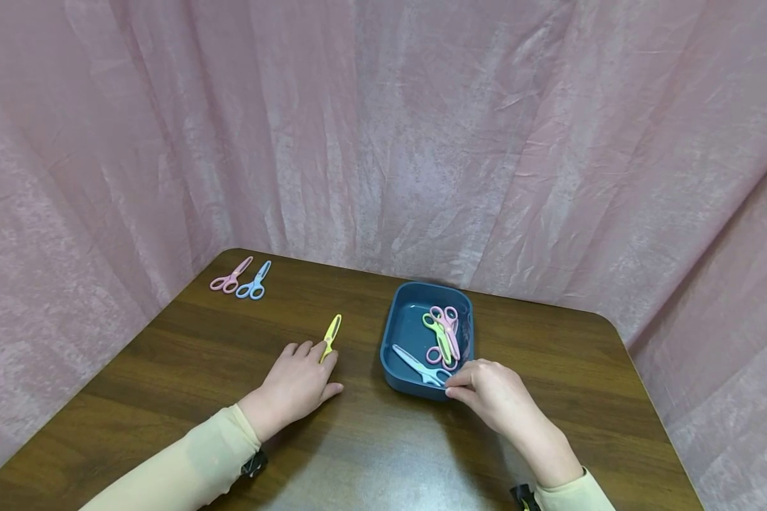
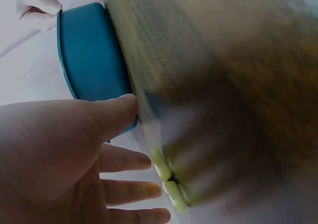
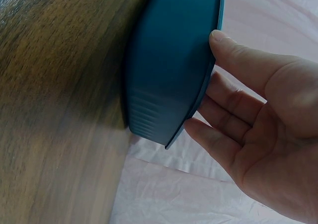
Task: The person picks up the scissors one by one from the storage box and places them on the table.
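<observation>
My left hand [image 1: 298,383] lies over the handle end of yellow scissors [image 1: 333,329] on the table; their blades point away from me. In the left wrist view its extended fingers [image 2: 131,190] reach the handle loops, with the thumb held apart. My right hand [image 1: 495,392] pinches the near right corner of a dark blue plastic box [image 1: 391,376], thumb at the rim. Right beside these fingertips, inside the box, are the loops of light blue scissors [image 1: 415,364]. Green scissors [image 1: 442,343] and pink scissors [image 1: 451,328] lie overlapped farther back in it.
Pink scissors [image 1: 232,276] and blue scissors [image 1: 256,281] lie side by side near the far left corner of the brown wooden table [image 1: 550,348]. Pink curtains [image 1: 422,142] hang behind and beside the table.
</observation>
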